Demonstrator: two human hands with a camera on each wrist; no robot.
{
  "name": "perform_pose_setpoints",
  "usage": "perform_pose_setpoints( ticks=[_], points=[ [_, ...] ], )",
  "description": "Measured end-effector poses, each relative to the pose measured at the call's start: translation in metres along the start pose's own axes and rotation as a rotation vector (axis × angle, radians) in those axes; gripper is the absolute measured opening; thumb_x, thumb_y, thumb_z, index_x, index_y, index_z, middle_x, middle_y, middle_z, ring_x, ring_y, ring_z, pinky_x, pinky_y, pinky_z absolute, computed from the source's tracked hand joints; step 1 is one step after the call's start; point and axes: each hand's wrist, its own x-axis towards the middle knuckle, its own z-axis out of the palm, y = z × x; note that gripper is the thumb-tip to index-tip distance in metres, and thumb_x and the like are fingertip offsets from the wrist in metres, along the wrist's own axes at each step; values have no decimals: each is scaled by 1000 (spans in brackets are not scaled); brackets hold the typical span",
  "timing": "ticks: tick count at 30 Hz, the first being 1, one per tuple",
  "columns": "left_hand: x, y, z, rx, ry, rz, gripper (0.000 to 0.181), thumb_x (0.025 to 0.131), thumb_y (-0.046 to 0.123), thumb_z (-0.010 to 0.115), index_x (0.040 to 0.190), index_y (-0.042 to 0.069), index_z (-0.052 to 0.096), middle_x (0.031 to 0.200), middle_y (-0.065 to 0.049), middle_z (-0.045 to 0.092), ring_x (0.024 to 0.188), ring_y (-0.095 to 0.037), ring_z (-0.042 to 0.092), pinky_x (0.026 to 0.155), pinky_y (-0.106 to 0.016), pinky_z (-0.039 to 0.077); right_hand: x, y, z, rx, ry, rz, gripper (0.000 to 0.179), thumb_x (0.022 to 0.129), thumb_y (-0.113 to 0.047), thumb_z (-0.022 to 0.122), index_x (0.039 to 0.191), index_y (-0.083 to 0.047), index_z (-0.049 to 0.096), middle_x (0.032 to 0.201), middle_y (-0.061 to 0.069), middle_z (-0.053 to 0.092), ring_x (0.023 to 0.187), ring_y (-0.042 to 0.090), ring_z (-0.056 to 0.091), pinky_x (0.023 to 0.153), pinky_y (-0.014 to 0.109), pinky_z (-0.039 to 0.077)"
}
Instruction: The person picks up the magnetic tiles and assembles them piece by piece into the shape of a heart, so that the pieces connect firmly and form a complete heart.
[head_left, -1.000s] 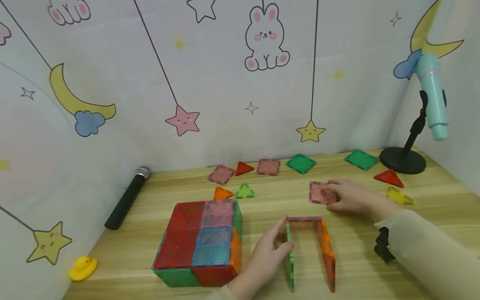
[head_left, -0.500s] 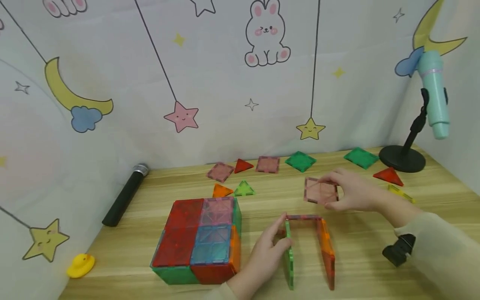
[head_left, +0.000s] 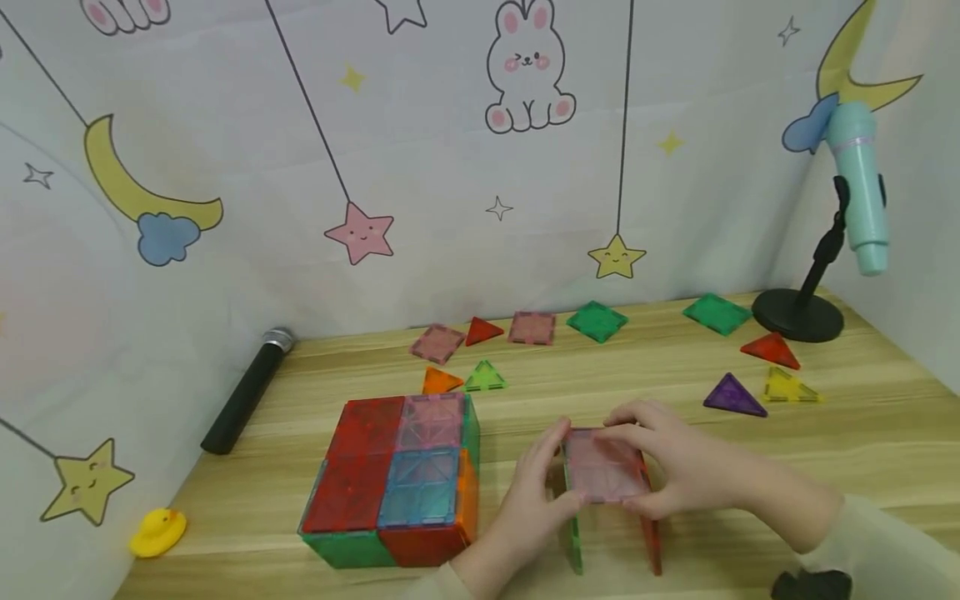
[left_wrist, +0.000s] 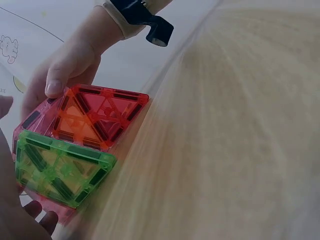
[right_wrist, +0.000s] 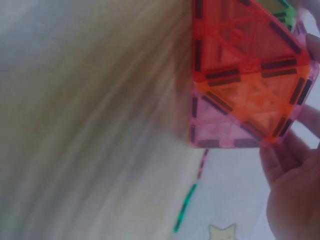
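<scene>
A pink square magnetic tile (head_left: 602, 468) lies flat over a small frame of upright tiles. My right hand (head_left: 678, 462) holds it by its right side, thumb at the front corner and fingers at the back. On the left, my left hand (head_left: 532, 487) grips the upright green tile (left_wrist: 65, 169) between thumb and fingers. An orange triangle (right_wrist: 257, 102) and a red tile (right_wrist: 240, 42) make up the right wall, clearest in the right wrist view. The frame's back tile is mostly hidden under the pink square in the head view.
A finished-looking box of tiles (head_left: 360, 475) stands left of my left hand. Loose tiles lie behind, including a purple triangle (head_left: 733, 397) and a green square (head_left: 597, 322). A black microphone (head_left: 247, 392), yellow duck (head_left: 159, 533) and mint microphone on a stand (head_left: 858, 187) sit around.
My right hand has brought the pink square from the table behind toward me and onto the upright tiles. The purple triangle has come into view. My left hand stays at the green tile.
</scene>
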Motion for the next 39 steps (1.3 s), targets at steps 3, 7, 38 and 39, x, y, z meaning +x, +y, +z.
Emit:
perform_pose_setpoints(
  ticks=[3, 7, 38, 39],
  points=[
    [-1, -2, 0, 113, 5, 33, 81, 82, 38, 66, 150, 22, 24, 153, 3, 20, 133, -26, 21, 101, -58, 26, -1, 2, 6, 20, 55, -49, 58, 77, -41, 75, 123, -11, 58, 121, 6, 50, 108, 18, 45, 81, 36, 47],
    [-5, -3, -1, 177, 10, 47, 84, 80, 40, 70, 149, 20, 27, 154, 2, 19, 134, -27, 20, 100, -58, 28, 0, 7, 8, 117, 57, -10, 54, 79, -36, 75, 123, -9, 58, 122, 7, 51, 109, 20, 47, 82, 36, 47],
    [-8, -7, 4, 151, -69, 2, 82, 79, 48, 70, 148, 32, 27, 154, 10, 16, 134, -22, 21, 97, -58, 31, 52, 128, 12, 1, -257, 637, 69, 88, -36, 59, 139, 6, 37, 141, 30, 32, 125, 58, 24, 100, 65, 20],
    [-8, -7, 4, 151, -69, 2, 82, 79, 48, 70, 148, 31, 27, 154, 10, 16, 134, -22, 21, 97, -58, 31, 53, 128, 13, 9, -253, 645, 70, 88, -37, 59, 139, 5, 37, 142, 31, 31, 125, 59, 23, 99, 65, 20]
  ],
)
